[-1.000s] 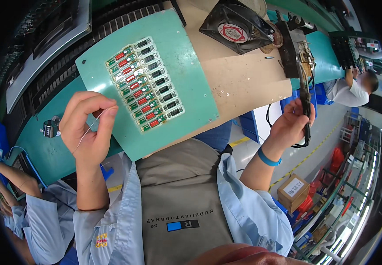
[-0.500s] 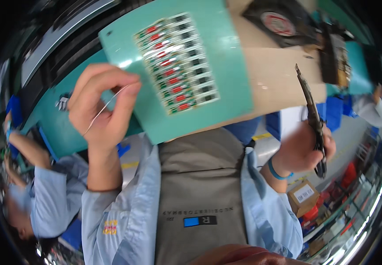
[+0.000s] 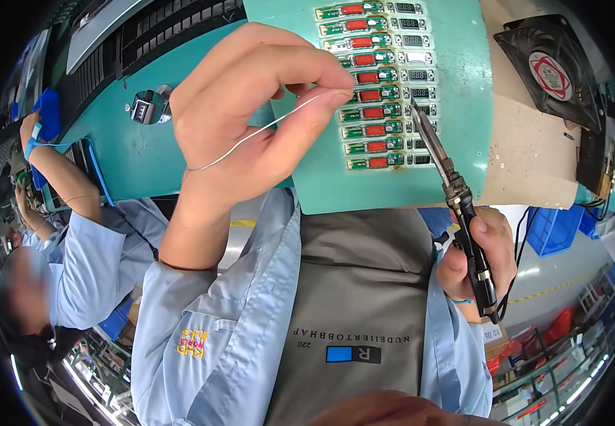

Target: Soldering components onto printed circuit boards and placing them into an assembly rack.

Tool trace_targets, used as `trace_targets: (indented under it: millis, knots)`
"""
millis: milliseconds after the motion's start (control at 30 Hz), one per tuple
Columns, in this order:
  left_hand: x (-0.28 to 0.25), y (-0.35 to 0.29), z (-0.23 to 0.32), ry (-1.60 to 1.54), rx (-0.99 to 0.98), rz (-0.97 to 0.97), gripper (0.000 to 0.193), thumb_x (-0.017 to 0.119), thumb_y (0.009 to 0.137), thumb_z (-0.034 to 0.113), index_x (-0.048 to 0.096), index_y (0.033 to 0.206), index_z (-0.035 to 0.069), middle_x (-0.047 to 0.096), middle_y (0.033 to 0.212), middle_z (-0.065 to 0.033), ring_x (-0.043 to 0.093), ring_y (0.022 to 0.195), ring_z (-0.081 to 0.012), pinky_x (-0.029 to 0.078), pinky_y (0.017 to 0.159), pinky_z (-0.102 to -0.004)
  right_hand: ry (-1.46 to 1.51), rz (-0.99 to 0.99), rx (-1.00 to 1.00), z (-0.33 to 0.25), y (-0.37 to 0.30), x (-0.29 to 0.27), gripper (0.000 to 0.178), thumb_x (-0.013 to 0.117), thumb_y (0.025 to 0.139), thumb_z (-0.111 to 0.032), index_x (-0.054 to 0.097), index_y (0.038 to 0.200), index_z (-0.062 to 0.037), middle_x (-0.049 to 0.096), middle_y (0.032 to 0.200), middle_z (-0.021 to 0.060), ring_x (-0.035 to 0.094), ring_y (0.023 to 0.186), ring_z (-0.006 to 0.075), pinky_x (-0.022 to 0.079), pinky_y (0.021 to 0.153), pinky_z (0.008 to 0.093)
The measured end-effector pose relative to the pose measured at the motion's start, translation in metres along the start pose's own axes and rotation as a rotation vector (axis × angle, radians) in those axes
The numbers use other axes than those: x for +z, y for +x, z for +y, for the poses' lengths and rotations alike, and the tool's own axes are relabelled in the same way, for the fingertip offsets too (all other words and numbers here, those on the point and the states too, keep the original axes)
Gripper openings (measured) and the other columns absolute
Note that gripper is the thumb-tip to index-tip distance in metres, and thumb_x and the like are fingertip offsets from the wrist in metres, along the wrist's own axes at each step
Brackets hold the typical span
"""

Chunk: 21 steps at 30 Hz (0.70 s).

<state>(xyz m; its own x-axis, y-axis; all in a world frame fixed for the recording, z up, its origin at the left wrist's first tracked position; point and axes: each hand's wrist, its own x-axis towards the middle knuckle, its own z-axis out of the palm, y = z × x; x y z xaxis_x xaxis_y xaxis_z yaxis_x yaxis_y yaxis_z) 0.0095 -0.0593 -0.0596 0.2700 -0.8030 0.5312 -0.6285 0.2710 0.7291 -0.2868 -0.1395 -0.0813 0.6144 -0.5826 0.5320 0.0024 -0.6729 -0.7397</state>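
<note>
My left hand [image 3: 243, 113] pinches a thin silvery solder wire [image 3: 265, 126] between thumb and forefinger. Its tail runs back across the palm to the wrist. The fingertips are at the left edge of a column of small green circuit boards [image 3: 373, 112], which carry red parts and black digit displays [image 3: 419, 93]. Those boards lie on a green sheet [image 3: 392, 193]. In my right hand [image 3: 491, 245] is a soldering iron [image 3: 464, 202], gripped by its black handle. Its tip points up over the display side of the boards; whether it touches one I cannot tell.
A black fan [image 3: 547, 67] lies on brown board [image 3: 527, 156] at the far right. Left of my left hand sits a metal tally counter [image 3: 149, 106]. A black ridged strip [image 3: 172, 32] runs along the back. Another person's arm [image 3: 66, 177] is at the left; a blue bin [image 3: 554, 228] stands right.
The soldering iron has come leftward from beside the sheet to over the boards. My left hand, still pinching the solder wire, has moved closer to the boards. The whole view has shifted.
</note>
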Motion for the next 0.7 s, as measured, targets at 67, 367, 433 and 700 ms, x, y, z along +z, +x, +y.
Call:
trace_targets:
  millis: [67,367,433,700]
  knots:
    - [0.002,0.002,-0.001,-0.008,0.004,-0.011,0.018,0.077,0.073,-0.008,0.074,0.09,-0.003,0.07,0.089,-0.0119,0.057,0.067,-0.0152,0.047,0.061,-0.0234,0.004,-0.012,-0.002,0.001,0.0,0.002,0.035,0.081,0.09,-0.024,0.067,0.109,0.0023,0.072,0.092,0.0178,0.066,0.07,0.0274,0.055,0.064,0.0362]
    - [0.011,0.005,-0.006,-0.095,0.073,0.0,0.019,0.077,0.072,-0.008,0.074,0.09,-0.004,0.071,0.089,-0.013,0.057,0.067,-0.0154,0.047,0.061,-0.0237,-0.014,0.005,0.038,-0.001,0.001,0.011,0.039,0.08,0.092,-0.031,0.067,0.109,0.0021,0.072,0.09,0.018,0.066,0.072,0.0281,0.056,0.067,0.0373]
    - [0.012,0.005,-0.007,-0.095,0.067,-0.005,0.019,0.077,0.072,-0.008,0.074,0.09,-0.004,0.071,0.089,-0.0131,0.057,0.067,-0.0155,0.047,0.061,-0.0237,-0.02,-0.003,0.048,0.0,0.001,0.012,0.039,0.08,0.092,-0.031,0.067,0.11,0.002,0.072,0.09,0.018,0.066,0.072,0.0281,0.056,0.067,0.0374]
    - [0.01,0.004,-0.01,-0.078,0.076,-0.006,0.019,0.077,0.073,-0.007,0.073,0.091,-0.004,0.071,0.089,-0.0136,0.057,0.066,-0.0155,0.047,0.061,-0.0235,-0.037,-0.036,0.083,0.0,0.001,0.012,0.04,0.08,0.093,-0.032,0.066,0.111,0.0008,0.072,0.092,0.0175,0.067,0.074,0.0284,0.057,0.069,0.0379]
